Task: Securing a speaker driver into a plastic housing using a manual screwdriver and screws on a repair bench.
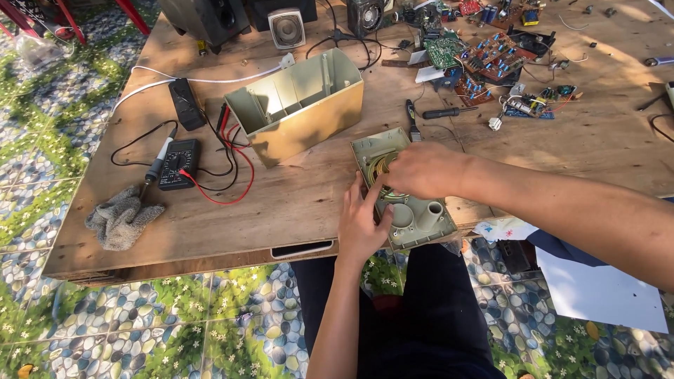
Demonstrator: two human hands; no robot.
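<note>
Two hands: both worked on the grey-green plastic speaker front panel (411, 210), which lay flat at the near table edge.
Left hand (361, 224): fingers spread, steadying the panel's near-left side.
Right hand (421, 170): fingers curled over the round speaker driver (382, 168); grip contents could not be told.
Progress: panel already separated from the beige open plastic speaker box (302, 105); driver apparently not yet removed.
Surroundings: black multimeter (177, 163) with red and black leads far left, black-handled screwdriver (449, 111) beyond; nothing blocked the panel.

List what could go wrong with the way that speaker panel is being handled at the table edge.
1. The grey-green speaker panel lies at the edge of the wooden table, above the lap; a push might slide it off.
2. The right hand covers the speaker cone, which pressure could dent.
3. The left hand steadies only one side, so the panel may pivot.
</note>
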